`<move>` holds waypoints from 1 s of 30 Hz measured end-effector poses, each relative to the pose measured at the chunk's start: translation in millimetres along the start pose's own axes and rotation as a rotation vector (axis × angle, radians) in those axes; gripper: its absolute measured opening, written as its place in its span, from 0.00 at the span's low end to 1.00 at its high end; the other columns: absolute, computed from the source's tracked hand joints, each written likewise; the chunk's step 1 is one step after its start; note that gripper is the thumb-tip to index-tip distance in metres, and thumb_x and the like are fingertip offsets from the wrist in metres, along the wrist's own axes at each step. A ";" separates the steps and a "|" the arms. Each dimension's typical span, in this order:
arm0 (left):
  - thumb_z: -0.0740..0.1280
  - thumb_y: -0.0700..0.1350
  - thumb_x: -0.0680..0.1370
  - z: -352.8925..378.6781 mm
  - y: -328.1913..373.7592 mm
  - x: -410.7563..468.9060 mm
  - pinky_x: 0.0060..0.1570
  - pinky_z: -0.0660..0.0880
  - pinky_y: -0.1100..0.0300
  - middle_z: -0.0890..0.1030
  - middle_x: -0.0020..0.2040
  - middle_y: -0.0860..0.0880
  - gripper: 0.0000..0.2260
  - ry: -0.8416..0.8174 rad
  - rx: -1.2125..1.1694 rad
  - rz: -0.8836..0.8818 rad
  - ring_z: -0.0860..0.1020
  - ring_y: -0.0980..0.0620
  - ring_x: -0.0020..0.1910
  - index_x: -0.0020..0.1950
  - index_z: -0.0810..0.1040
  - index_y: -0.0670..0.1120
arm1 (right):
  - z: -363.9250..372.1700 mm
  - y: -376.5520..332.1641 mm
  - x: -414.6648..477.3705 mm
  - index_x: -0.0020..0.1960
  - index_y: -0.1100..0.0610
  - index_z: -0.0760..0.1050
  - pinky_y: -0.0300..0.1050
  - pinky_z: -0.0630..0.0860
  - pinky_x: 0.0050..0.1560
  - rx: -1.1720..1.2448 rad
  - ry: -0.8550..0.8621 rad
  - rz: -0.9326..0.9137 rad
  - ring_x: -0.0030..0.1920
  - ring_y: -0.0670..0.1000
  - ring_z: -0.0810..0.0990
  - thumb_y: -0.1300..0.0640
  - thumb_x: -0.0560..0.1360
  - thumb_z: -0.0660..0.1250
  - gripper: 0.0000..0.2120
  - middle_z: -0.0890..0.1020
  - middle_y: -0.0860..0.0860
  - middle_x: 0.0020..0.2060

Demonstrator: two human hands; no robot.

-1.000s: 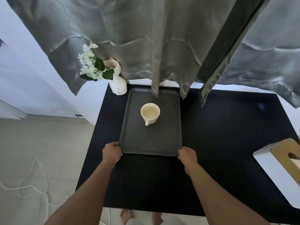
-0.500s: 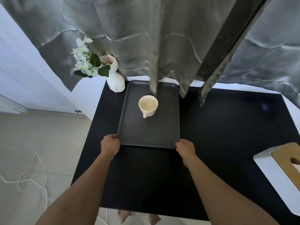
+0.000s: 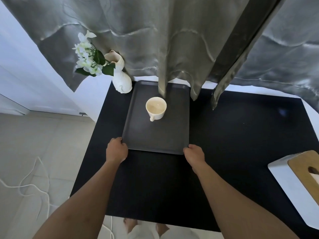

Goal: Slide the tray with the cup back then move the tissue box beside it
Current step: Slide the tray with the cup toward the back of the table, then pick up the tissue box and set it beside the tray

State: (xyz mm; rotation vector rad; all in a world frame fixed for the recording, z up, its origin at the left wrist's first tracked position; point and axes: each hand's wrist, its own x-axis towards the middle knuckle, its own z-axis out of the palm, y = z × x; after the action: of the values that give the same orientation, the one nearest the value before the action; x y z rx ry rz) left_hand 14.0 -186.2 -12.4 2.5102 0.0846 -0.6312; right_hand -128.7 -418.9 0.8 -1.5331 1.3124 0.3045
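Observation:
A dark grey tray (image 3: 174,140) lies on the black table (image 3: 241,144), its far end under the hanging curtain. A cream cup (image 3: 156,107) stands upright on the tray's far half, handle toward me. My left hand (image 3: 116,150) grips the tray's near left corner. My right hand (image 3: 194,152) grips the near right corner. The tissue box (image 3: 293,185), white with a wooden lid, sits at the table's right edge, partly cut off by the frame.
A white vase (image 3: 121,78) with white flowers stands at the table's back left corner, touching or almost touching the tray. Grey curtains (image 3: 172,40) hang over the table's back edge. White cable (image 3: 34,183) lies on the tiled floor at left.
Both hands have pushed the tray with the cup away from me, toward the curtain and vase. The tray's far end now reaches the table's back edge.

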 end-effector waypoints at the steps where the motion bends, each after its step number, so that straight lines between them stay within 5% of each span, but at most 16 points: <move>1: 0.59 0.39 0.80 -0.7 0.3 -2.4 0.65 0.74 0.45 0.74 0.69 0.38 0.20 -0.016 0.011 0.004 0.76 0.38 0.64 0.73 0.69 0.39 | -0.8 0.0 -1.0 0.77 0.57 0.61 0.50 0.70 0.64 -0.011 -0.009 -0.014 0.68 0.55 0.72 0.59 0.79 0.61 0.26 0.69 0.55 0.73; 4: 0.61 0.41 0.81 -1.6 7.0 -7.5 0.66 0.70 0.44 0.72 0.70 0.38 0.23 -0.048 0.042 0.021 0.72 0.37 0.67 0.75 0.64 0.41 | -6.6 -2.3 -6.5 0.76 0.58 0.61 0.48 0.70 0.59 -0.047 -0.012 -0.049 0.64 0.53 0.73 0.59 0.80 0.59 0.25 0.70 0.55 0.72; 7: 0.62 0.44 0.80 -2.1 13.2 -35.2 0.69 0.67 0.40 0.70 0.72 0.39 0.26 -0.032 0.098 0.120 0.68 0.37 0.71 0.77 0.60 0.42 | -21.5 10.0 -25.4 0.77 0.57 0.61 0.50 0.70 0.64 -0.037 0.011 -0.114 0.68 0.55 0.71 0.59 0.80 0.59 0.26 0.68 0.55 0.73; 13: 0.61 0.47 0.81 0.4 37.3 -51.2 0.70 0.63 0.39 0.69 0.73 0.42 0.22 -0.012 0.264 0.308 0.66 0.40 0.73 0.74 0.65 0.44 | -24.7 2.9 -30.3 0.70 0.55 0.71 0.45 0.73 0.54 -0.089 0.026 -0.205 0.55 0.49 0.76 0.57 0.80 0.59 0.19 0.76 0.52 0.65; 17: 0.58 0.48 0.82 0.8 53.0 -63.7 0.58 0.75 0.45 0.81 0.57 0.44 0.13 -0.053 0.323 0.430 0.79 0.43 0.56 0.59 0.77 0.43 | -25.2 1.7 -36.3 0.56 0.56 0.78 0.47 0.77 0.52 -0.084 0.038 -0.243 0.47 0.49 0.80 0.53 0.81 0.58 0.12 0.81 0.52 0.50; 20: 0.58 0.51 0.83 -7.1 56.0 -88.6 0.47 0.79 0.49 0.82 0.43 0.45 0.14 -0.063 0.321 0.505 0.81 0.46 0.42 0.50 0.78 0.44 | -26.2 7.7 -58.5 0.44 0.56 0.77 0.43 0.73 0.40 -0.133 0.085 -0.376 0.37 0.48 0.78 0.49 0.82 0.56 0.16 0.79 0.52 0.38; 30: 0.58 0.47 0.82 -15.5 22.2 -166.1 0.42 0.77 0.51 0.82 0.42 0.47 0.07 0.036 0.325 0.627 0.79 0.49 0.37 0.49 0.75 0.47 | -34.8 61.0 -135.3 0.35 0.55 0.72 0.47 0.73 0.36 -0.202 0.142 -0.520 0.30 0.48 0.73 0.47 0.81 0.56 0.20 0.74 0.51 0.29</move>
State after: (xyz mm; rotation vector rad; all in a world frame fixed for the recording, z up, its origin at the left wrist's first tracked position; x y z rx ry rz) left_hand -122.9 -185.5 85.6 2.6354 -0.8187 -0.3529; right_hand -243.5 -361.2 82.7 -2.0325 0.9608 -0.0064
